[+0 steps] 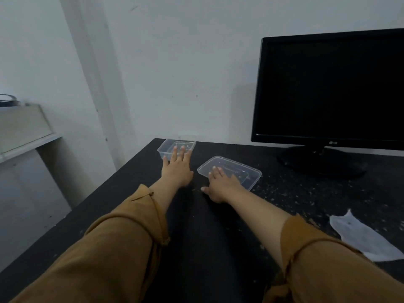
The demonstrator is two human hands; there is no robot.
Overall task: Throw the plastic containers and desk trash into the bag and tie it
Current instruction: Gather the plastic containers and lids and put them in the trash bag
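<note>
Closest to the camera it's just two arms in mustard sleeves (113,248) stretched out over a black desk (98,215), cuffs pushed up toward the elbows. Off to the right near the edge there's a torn scrap of white paper (363,235) lying flat, and that whole right side of the desk is dusted with little crumbs (306,193). Further out, the right hand (220,184) is spread open, fingers reaching over the near rim into a clear tub (240,169), thumb out on the desk, not gripping anything. The left hand (177,169) is also flat and open, fingertips just over the near edge of a second tub (172,146) sitting at the back left corner. The two tubs are a bit apart, both upright. Behind them on the right stands a dark monitor (328,88) against a plain wall (185,62), with a shelf (28,143) off to the left.
</note>
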